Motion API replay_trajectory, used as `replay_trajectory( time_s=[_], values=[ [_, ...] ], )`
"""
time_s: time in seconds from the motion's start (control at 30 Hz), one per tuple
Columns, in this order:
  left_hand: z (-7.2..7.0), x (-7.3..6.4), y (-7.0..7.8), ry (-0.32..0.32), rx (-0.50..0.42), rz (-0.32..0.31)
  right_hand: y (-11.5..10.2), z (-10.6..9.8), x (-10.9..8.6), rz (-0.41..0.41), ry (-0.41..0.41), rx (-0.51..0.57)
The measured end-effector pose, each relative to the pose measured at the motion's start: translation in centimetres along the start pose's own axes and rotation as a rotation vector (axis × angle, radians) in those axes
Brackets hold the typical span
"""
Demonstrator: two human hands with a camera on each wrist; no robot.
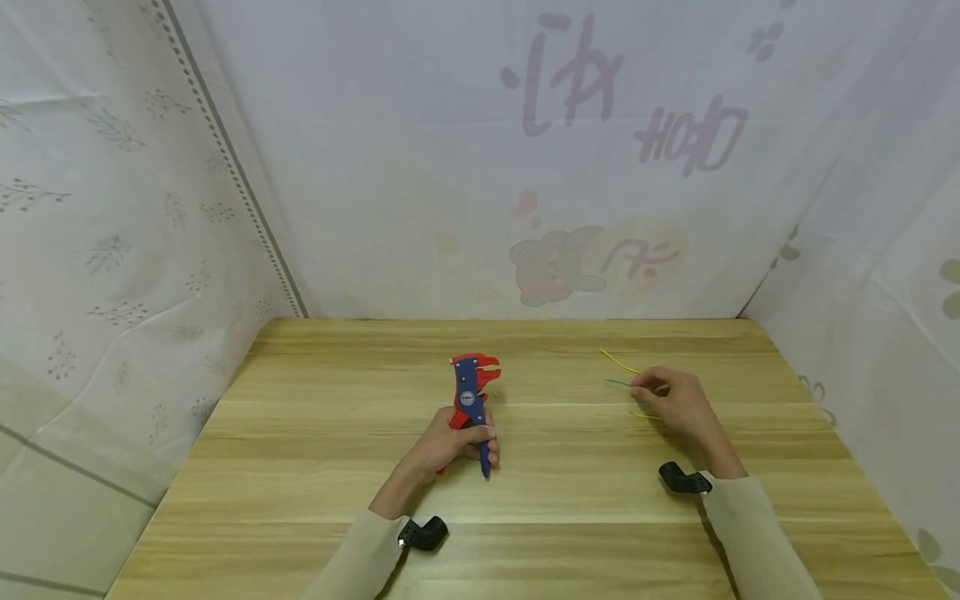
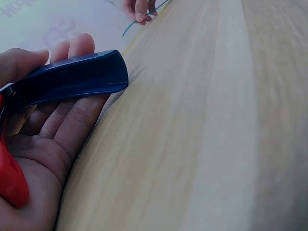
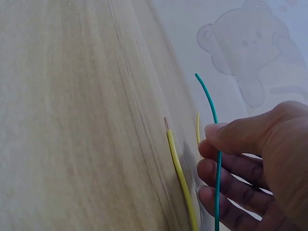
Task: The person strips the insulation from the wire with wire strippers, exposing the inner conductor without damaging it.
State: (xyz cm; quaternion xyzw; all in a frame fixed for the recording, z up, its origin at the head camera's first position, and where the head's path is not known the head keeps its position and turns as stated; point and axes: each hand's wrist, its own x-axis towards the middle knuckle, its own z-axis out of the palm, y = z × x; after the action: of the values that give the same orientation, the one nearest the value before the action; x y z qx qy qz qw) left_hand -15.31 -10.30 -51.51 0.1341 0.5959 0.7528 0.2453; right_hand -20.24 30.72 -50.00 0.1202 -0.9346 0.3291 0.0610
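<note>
My left hand (image 1: pixel 453 442) holds a red and blue wire stripper (image 1: pixel 468 392) by its handles, with its red jaws at the far end. In the left wrist view the blue handle (image 2: pixel 77 79) lies across the fingers under the thumb. Between thumb and fingertips, my right hand (image 1: pixel 678 404) pinches a thin green wire (image 3: pixel 216 178), whose upper end sticks out past the fingers. Beside that hand lies a yellow wire (image 3: pixel 179 168) with bare copper at its tip. Another yellow wire (image 1: pixel 619 361) shows beyond the right hand, partly hidden behind it.
Both hands are over a wood-grain table (image 1: pixel 337 375). Patterned light cloth (image 1: pixel 375 167) hangs along the table's back and sides. A black wrist camera (image 1: pixel 423 533) sits on the left sleeve, another black camera (image 1: pixel 681 478) on the right. A tiny yellow scrap (image 1: pixel 494 393) lies near the stripper.
</note>
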Motion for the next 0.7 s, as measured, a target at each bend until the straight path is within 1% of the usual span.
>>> replay_trajectory(
  time_s=[0.33,0.53,0.7],
  values=[
    [0.2,0.0,0.1,0.006,0.001,-0.006,-0.4,0.0,0.1,-0.037,0.017,0.049],
    [0.3,-0.1,0.3,0.005,0.012,-0.003,-0.8,0.1,0.1,-0.025,0.040,0.053],
    [0.4,-0.1,0.2,0.000,0.025,0.001,-1.3,0.1,0.0,-0.052,0.050,0.075]
  ],
)
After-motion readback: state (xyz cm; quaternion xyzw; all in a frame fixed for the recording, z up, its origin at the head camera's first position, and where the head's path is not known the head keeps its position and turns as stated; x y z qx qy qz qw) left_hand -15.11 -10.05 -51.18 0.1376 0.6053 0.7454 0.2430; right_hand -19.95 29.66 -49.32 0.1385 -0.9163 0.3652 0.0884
